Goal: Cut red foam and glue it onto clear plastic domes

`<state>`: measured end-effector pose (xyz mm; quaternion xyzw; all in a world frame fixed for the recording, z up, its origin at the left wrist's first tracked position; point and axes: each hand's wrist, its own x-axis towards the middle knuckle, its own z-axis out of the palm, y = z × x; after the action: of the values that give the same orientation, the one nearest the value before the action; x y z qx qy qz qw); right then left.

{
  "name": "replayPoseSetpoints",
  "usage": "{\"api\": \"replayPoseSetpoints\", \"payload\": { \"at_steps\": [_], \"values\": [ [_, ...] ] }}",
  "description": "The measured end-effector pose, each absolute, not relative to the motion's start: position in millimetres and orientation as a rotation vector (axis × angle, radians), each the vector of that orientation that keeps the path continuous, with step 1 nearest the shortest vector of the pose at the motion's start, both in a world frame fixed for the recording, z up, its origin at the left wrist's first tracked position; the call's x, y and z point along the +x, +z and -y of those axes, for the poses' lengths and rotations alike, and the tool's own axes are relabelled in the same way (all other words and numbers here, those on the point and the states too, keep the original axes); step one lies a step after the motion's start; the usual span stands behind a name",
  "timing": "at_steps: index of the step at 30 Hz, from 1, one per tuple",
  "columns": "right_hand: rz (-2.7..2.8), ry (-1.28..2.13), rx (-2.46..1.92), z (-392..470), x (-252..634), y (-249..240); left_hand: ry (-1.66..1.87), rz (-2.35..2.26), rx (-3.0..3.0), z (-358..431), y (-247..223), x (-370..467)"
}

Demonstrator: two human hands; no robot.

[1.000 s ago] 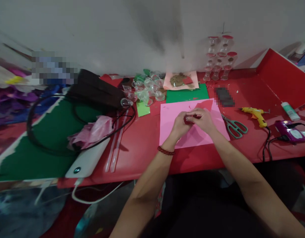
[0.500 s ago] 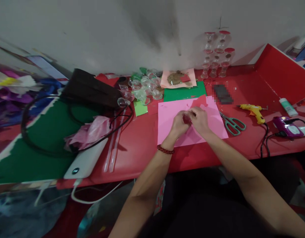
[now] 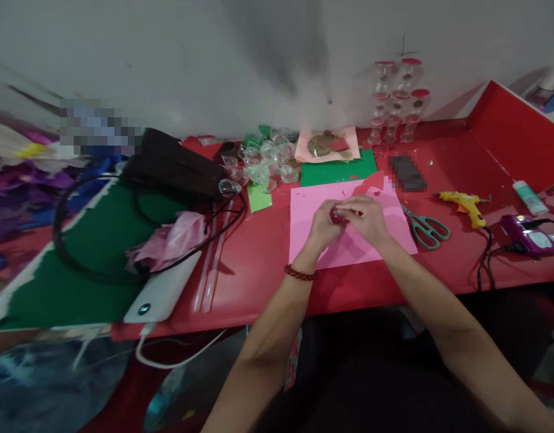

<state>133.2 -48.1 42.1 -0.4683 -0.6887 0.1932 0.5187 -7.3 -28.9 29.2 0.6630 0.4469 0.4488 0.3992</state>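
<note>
Over a pink sheet of paper (image 3: 304, 234), my left hand (image 3: 325, 227) is closed round a small, shiny, round red piece (image 3: 336, 214) that looks like clear plastic with red on it. My right hand (image 3: 366, 218) meets it from the other side, its thumb and fingers pinched at the piece's rim. Fingers cover much of the piece. Just behind the hands, a red paper scrap (image 3: 371, 183) lies on the pink sheet. Green-handled scissors (image 3: 428, 230) rest beside the sheet's right edge.
Several clear plastic cups (image 3: 270, 157) are heaped at the back, left of a brown clump (image 3: 322, 144) on paper. Hourglass-shaped stacks (image 3: 394, 108) stand by the wall. To the right lie a yellow glue gun (image 3: 467, 205) with cables, and a purple device (image 3: 524, 236). A white power bank (image 3: 162, 294) lies left.
My right fingers have shifted slightly on the rim of the red piece, which shows a little more now. The whole view has moved a little; the things on the table stay in place.
</note>
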Motion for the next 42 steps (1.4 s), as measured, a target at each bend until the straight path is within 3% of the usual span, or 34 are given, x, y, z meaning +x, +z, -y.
{"api": "replayPoseSetpoints", "payload": {
  "at_steps": [7,19,32,39,42],
  "values": [
    [1.766,-0.045,-1.289,56.1,123.8,40.4,1.200,-1.079,1.727,34.3,31.3,-6.4],
    [1.588,0.030,-1.290,56.3,127.1,42.1,1.368,-0.942,2.009,35.8,36.1,-5.7],
    [1.371,-0.083,-1.420,53.3,160.9,56.9,1.304,-0.915,1.681,38.1,49.0,-15.8],
    [1.300,0.041,-1.603,49.4,190.2,61.9,0.742,-0.815,1.621,26.8,50.5,-37.9],
    [1.340,0.127,-1.836,47.3,197.3,59.2,0.660,-0.882,1.738,22.1,41.9,-33.1]
  ]
}}
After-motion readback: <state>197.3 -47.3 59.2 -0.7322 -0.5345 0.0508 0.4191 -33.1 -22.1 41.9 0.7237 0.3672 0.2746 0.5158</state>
